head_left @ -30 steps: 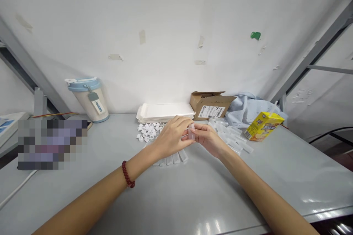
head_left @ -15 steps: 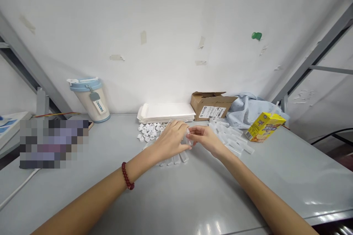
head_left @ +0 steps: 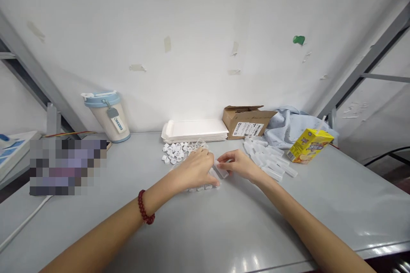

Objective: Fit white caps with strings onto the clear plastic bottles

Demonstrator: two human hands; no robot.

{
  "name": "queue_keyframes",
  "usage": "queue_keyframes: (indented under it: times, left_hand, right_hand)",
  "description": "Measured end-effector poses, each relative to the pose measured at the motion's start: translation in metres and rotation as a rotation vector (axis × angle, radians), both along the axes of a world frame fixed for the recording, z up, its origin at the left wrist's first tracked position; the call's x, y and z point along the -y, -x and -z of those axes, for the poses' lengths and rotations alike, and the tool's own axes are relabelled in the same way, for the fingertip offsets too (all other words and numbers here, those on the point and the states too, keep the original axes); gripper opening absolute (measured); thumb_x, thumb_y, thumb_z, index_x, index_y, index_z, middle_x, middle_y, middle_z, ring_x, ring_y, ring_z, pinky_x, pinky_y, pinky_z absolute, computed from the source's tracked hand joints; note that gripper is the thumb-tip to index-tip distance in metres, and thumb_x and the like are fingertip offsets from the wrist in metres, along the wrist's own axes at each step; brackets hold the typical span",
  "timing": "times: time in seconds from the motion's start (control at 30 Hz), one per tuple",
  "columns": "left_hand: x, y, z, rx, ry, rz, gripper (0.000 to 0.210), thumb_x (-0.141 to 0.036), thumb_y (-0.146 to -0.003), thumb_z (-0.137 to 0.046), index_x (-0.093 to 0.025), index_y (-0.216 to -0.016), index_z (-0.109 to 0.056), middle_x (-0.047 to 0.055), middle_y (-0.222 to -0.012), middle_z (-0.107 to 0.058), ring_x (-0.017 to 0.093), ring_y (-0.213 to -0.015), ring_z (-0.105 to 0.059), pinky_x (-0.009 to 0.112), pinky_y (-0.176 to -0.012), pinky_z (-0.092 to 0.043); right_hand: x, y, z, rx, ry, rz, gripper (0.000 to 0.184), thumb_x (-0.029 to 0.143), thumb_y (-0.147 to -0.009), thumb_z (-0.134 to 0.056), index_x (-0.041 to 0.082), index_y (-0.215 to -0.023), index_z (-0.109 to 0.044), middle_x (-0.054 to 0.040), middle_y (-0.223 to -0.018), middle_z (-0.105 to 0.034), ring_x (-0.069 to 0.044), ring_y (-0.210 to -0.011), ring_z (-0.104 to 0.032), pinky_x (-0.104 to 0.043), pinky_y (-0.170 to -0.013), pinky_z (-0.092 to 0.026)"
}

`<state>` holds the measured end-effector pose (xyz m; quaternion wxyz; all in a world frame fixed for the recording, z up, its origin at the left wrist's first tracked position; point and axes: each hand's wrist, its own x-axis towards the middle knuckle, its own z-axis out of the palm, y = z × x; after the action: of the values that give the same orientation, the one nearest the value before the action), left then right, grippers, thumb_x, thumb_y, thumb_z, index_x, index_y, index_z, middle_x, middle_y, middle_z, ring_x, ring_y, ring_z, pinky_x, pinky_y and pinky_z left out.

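Note:
A clear plastic tube [head_left: 221, 171] slants on the grey table, its upper end pinched between the thumb and fingers of my right hand [head_left: 239, 164]. Beside it, a row of similar tubes [head_left: 200, 188] lies side by side, mostly hidden under my left hand [head_left: 196, 171]. That hand is curled over the row, its thumb against the right end and its fingertips out of sight. Small white caps [head_left: 174, 152] are scattered just beyond the left hand. To the right of my right hand lies a loose pile of clear tubes [head_left: 267, 158].
Along the wall stand a stack of white trays [head_left: 197, 129], an open cardboard box [head_left: 248, 123] and a bundled blue cloth [head_left: 282, 130]. A yellow drink carton [head_left: 310, 146] is at right. A tumbler [head_left: 108, 115] and a blurred-out flat object [head_left: 68, 167] are at left.
The tube in my right hand has come down onto the table at the row's right end. My left hand has lowered slightly and curled over the row.

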<state>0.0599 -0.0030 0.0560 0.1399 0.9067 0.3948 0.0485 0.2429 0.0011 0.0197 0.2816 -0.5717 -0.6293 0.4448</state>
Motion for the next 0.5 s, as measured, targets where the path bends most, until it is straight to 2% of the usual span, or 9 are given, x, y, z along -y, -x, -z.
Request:
queue_keyframes:
  times: [0.27,0.5]
  left_hand:
    - [0.01,-0.007,-0.002,-0.103,-0.05,0.021,0.036,-0.047,-0.074,-0.062,-0.014,-0.085,-0.054,0.008,-0.087,-0.055,0.024,-0.087,-0.048,0.029,-0.07,-0.038]
    - [0.013,-0.01,0.0,-0.117,-0.056,0.026,0.038,-0.047,-0.074,-0.061,-0.012,-0.087,-0.055,0.009,-0.089,-0.056,0.026,-0.089,-0.049,0.03,-0.07,-0.038]
  right_hand:
    - [-0.001,0.001,0.003,0.099,-0.073,0.019,0.026,0.027,-0.066,-0.066,0.01,-0.085,-0.067,-0.0053,-0.076,-0.065,-0.012,-0.06,-0.056,-0.02,-0.046,-0.043]
    - [0.005,0.005,-0.003,0.144,-0.07,0.019,0.025,0.028,-0.069,-0.065,0.011,-0.087,-0.063,-0.0063,-0.079,-0.066,-0.011,-0.049,-0.055,-0.022,-0.044,-0.044]
